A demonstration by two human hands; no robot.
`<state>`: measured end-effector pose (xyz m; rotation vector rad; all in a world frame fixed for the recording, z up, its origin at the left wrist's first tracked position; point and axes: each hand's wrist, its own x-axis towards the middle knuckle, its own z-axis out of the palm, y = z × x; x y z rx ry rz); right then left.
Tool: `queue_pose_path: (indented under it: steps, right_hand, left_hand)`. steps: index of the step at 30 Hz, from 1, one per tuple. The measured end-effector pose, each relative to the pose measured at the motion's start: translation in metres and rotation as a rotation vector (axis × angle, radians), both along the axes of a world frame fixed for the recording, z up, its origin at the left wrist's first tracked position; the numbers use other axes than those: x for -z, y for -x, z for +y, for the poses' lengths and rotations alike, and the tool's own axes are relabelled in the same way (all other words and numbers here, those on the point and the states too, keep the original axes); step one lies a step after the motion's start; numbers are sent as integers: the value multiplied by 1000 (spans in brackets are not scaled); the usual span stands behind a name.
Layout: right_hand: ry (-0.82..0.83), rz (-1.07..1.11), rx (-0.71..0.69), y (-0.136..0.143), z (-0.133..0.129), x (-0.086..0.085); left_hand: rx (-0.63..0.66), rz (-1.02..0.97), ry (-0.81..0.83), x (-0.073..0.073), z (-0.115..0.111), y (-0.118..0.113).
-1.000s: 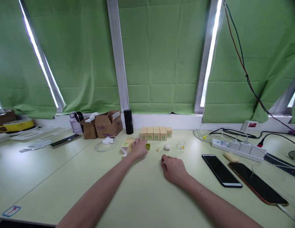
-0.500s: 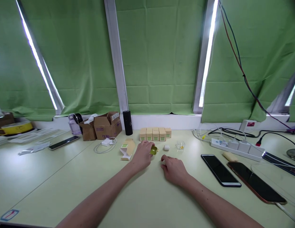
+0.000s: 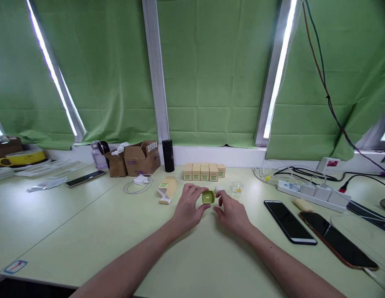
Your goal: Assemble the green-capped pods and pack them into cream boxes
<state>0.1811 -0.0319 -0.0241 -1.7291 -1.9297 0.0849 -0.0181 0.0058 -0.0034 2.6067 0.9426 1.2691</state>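
Observation:
A small square olive-green container (image 3: 208, 197) is held by my left hand (image 3: 190, 205), its thumb and fingers on the container's left side and edges. My right hand (image 3: 232, 210) is just right of it, thumb and forefinger apart with nothing between them. Partly hidden behind my right fingertips is a small white piece (image 3: 218, 189). A clear little container (image 3: 237, 188) with something yellow in it sits behind my right hand. To the left lies an opened cardboard box (image 3: 168, 189). Several small tan boxes (image 3: 205, 172) stand in a row at the back.
Two phones (image 3: 290, 222) (image 3: 338, 240) and a power strip (image 3: 313, 194) with cables lie at the right. At the back left are brown cartons (image 3: 142, 159), a black cylinder (image 3: 168, 156), a white charger (image 3: 140, 179) and another phone (image 3: 85, 178).
My left hand has raised the green container slightly and turned its open side towards the camera. My right hand has come closer to it, its thumb and forefinger more spread. The view has shifted a little.

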Motion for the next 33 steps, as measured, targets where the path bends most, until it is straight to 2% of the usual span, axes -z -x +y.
queue_pose_path:
  steps: [8, 12, 17, 20, 24, 27, 30, 33]
  right_hand:
    - [-355, 87, -81, 3, -15, -2]
    - [-464, 93, -93, 4, -19, -2]
    - [-494, 82, -110, 4, -17, 1]
    - [-543, 97, -125, 3, -13, 3]
    - [-651, 116, -200, 3, -11, 1]
    - [-665, 91, -228, 2, -11, -2]
    - [-622, 82, -214, 2, -12, -4]
    - [-557, 109, -203, 3, -13, -3]
  left_hand:
    - [58, -34, -216, -8, -11, -2]
    - [53, -54, -201, -9, -11, -2]
    - [66, -97, -141, -7, -10, -2]
    - [67, -172, 8, -7, -9, -4]
    - [24, -280, 472, -10, -6, -10]
    - [97, -307, 765, -12, -4, -13]
    - [175, -350, 926, -11, -2, -14]
    - [192, -365, 1022, -8, -1, -13]
